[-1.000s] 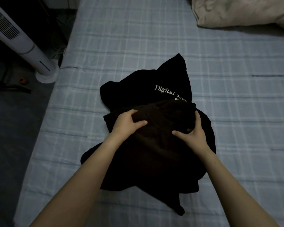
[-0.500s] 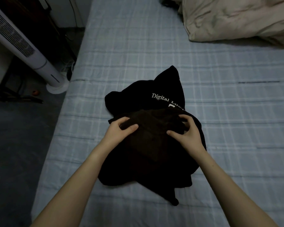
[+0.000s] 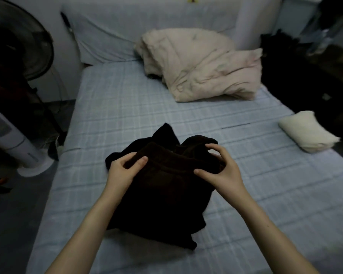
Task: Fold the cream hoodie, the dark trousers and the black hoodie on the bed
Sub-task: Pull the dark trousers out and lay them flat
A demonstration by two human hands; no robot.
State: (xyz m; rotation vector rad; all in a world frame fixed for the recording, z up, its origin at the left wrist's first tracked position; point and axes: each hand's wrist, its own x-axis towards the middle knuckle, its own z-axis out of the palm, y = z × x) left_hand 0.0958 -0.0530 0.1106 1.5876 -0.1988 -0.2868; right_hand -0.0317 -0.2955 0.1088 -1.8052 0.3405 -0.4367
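Centrally, rumpled dark trousers (image 3: 166, 186) atop a lumpy black hoodie (image 3: 164, 133).

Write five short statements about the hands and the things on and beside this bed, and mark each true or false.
1. Both the left hand and the right hand grip the dark trousers. True.
2. The cream hoodie lies spread out under the hands. False: it sits folded near the bed's right edge, apart from the hands.
3. The black hoodie lies under the trousers, with its hood showing beyond them. True.
4. The tower fan stands on the bed. False: it stands on the floor to the left of the bed.
5. A bundled beige duvet lies at the far end of the bed. True.
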